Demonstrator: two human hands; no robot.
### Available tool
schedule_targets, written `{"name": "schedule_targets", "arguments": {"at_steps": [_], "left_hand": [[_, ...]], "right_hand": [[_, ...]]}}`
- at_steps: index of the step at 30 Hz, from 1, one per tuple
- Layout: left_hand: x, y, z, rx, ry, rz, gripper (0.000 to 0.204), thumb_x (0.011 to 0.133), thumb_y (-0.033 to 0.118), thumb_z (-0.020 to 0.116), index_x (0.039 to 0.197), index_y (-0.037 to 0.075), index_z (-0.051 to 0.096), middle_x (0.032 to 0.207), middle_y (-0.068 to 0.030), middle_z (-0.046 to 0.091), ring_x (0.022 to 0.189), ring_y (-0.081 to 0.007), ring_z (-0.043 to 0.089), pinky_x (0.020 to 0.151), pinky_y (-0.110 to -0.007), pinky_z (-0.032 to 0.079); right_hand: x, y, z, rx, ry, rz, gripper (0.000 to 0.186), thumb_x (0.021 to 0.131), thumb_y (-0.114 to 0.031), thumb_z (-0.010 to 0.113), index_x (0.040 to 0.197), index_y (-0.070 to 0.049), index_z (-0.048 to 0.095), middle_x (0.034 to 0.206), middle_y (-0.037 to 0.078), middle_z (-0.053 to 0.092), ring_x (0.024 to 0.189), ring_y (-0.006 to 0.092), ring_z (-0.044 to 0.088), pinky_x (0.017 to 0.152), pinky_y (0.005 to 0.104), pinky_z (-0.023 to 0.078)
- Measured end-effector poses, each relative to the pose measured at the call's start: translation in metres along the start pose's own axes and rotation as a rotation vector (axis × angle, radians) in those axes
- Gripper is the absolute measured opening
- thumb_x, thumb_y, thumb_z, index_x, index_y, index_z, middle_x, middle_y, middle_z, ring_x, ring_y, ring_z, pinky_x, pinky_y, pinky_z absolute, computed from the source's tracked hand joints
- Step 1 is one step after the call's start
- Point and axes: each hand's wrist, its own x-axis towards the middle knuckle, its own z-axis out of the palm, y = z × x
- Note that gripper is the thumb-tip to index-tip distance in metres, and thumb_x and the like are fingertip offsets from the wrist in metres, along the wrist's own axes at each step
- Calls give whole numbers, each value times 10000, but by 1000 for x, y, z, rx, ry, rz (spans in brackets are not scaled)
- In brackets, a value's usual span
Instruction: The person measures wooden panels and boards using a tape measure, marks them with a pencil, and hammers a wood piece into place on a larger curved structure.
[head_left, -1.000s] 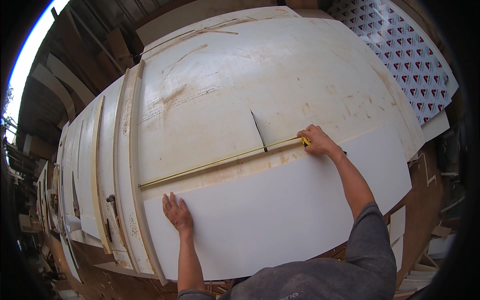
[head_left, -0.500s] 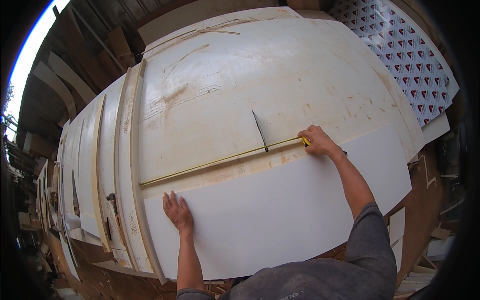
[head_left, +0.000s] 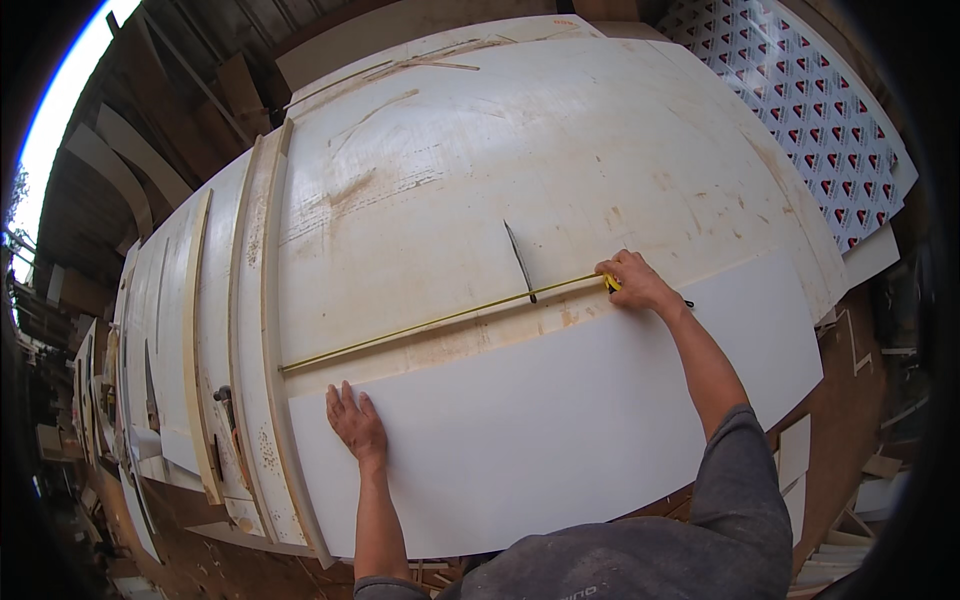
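My right hand (head_left: 636,281) is closed around the yellow case of a tape measure (head_left: 612,284). Its blade (head_left: 420,327) is drawn out leftward across the worn white tabletop (head_left: 440,130), with its end at a raised wooden strip (head_left: 270,300). Along the near side of the table lies a clean white panel (head_left: 540,430). My left hand (head_left: 357,424) rests flat on the panel's left end, fingers apart, its tips by the far edge. A slim dark pointed tool (head_left: 520,262) lies on the tabletop, its near end meeting the tape blade.
More wooden strips (head_left: 201,340) run along the table's left part, with a hammer-like tool (head_left: 228,405) between them. Sheets with a red-and-white printed film (head_left: 800,110) lie at the far right. Offcuts (head_left: 793,465) stand by the table's right side. Boards (head_left: 120,165) lean at the far left.
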Motion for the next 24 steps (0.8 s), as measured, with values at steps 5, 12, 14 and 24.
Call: {"name": "schedule_targets", "arguments": {"at_steps": [5, 12, 14, 24], "left_hand": [[-1, 6, -3, -34, -28, -21, 457, 997, 260, 487, 1391, 29, 487, 1506, -186, 377, 1412, -330, 312, 1172, -439, 231], [0, 5, 2, -49, -21, -16, 468, 993, 282, 494, 1387, 30, 497, 1510, -186, 378, 1421, -315, 297, 1187, -425, 201], [0, -1, 3, -55, -21, -30, 471, 994, 288, 488, 1392, 35, 492, 1511, -185, 376, 1424, -314, 293, 1188, -430, 198], [1, -36, -37, -664, -38, -23, 527, 983, 289, 532, 1441, 51, 424, 1472, -230, 400, 1379, -377, 359, 1156, -444, 277]], "right_hand": [[-1, 4, 1, 2, -8, 13, 592, 687, -86, 660, 1271, -157, 604, 1213, 129, 527, 1202, 324, 455, 1055, 373, 416], [-2, 6, 2, -9, 29, -9, 609, 678, -88, 663, 1279, -164, 597, 1213, 121, 525, 1207, 313, 454, 1051, 368, 420], [-3, 2, -1, -22, 25, -6, 623, 679, -87, 671, 1292, -169, 593, 1211, 125, 529, 1199, 317, 461, 1044, 376, 423], [-120, -93, -25, 284, -117, -13, 869, 682, -220, 760, 1477, -131, 420, 1248, 161, 562, 1146, 292, 542, 1025, 379, 420]]}}
